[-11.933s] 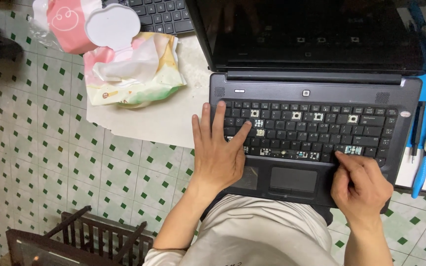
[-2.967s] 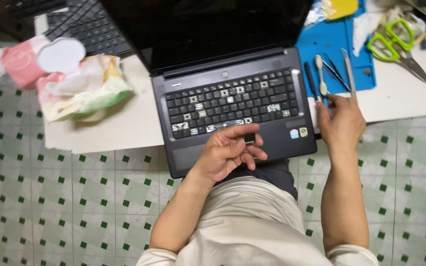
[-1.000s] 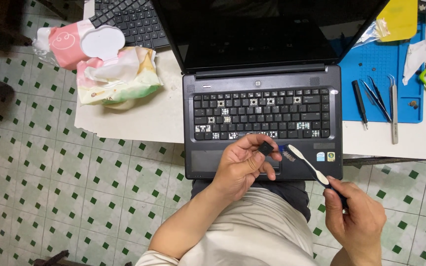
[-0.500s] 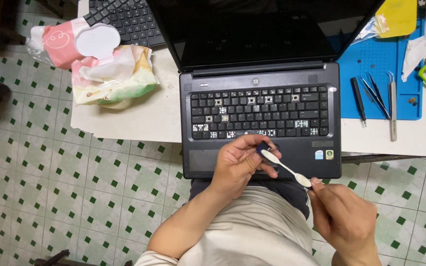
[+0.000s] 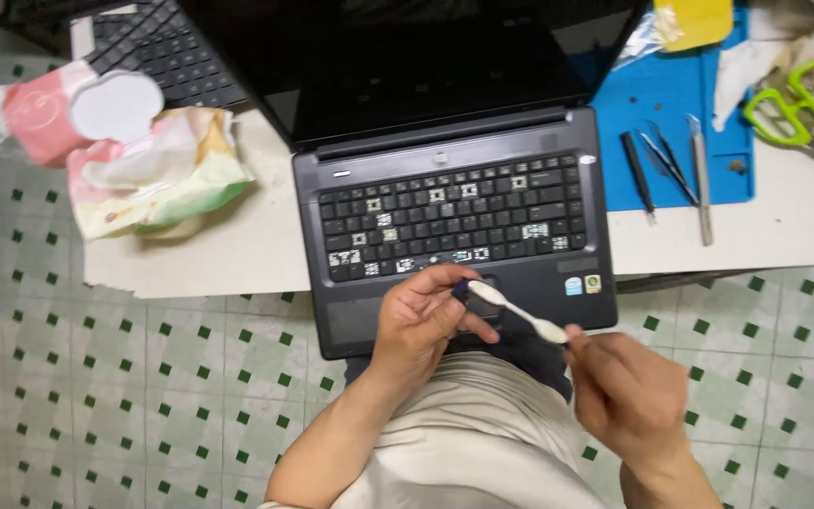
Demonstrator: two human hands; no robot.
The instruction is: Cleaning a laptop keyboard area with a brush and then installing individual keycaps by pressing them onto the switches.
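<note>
one laptop [image 5: 454, 212], dark matte plastic, open at the front edge of the white table [image 5: 237, 254]; its front lip overhangs that edge. several keys are missing, pale sockets showing; exact count hard to make out. screen black, its top cut off by the frame.

left hand [image 5: 421, 320] curled over the laptop's front edge, fingers pinching a small dark piece [image 5: 463, 287], mostly hidden; its shape cannot be made out. right hand [image 5: 628, 391] gripping the handle end of one white toothbrush [image 5: 518, 313], slim plastic; the brush head rests against the dark piece at the left fingertips. right hand slightly blurred.

one blue mat [image 5: 699, 123], smooth, at the table's right rear, carrying three thin metal tools [image 5: 673, 170]: one dark rod, one pair of tweezers, one flat silver blade that reaches past the mat's front edge. one pair of green-handled scissors [image 5: 789, 108] at the right edge, blades cut off.

left rear corner: two soft packs of wipes, one pink [image 5: 35, 113] with a white round lid, one green and yellow [image 5: 157, 174], crinkled. one second keyboard [image 5: 171, 57] behind them, partly cut off. floor of white tiles with green squares [image 5: 96, 396].
</note>
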